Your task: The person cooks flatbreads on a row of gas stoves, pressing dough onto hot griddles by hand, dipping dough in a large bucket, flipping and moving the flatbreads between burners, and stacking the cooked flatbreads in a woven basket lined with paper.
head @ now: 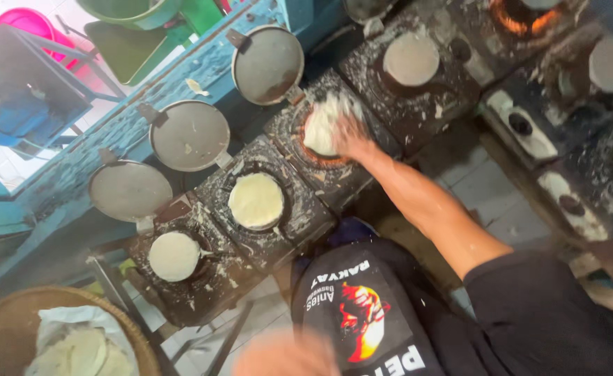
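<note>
blurred hand (285,354) cut off at bottom edge, woven basket (0,327) cropped at corner

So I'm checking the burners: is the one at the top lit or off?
Lit: the top burner glows orange around its ring.

head cam, looking down, close, tilted

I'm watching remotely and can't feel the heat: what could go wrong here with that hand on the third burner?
Burn: the right hand presses white dough on a stove plate, with an orange glow beneath it and open flame on another stove. Overcooking: two flat rounds sit unattended. The left hand is blurred, so its grip cannot be judged.
</note>
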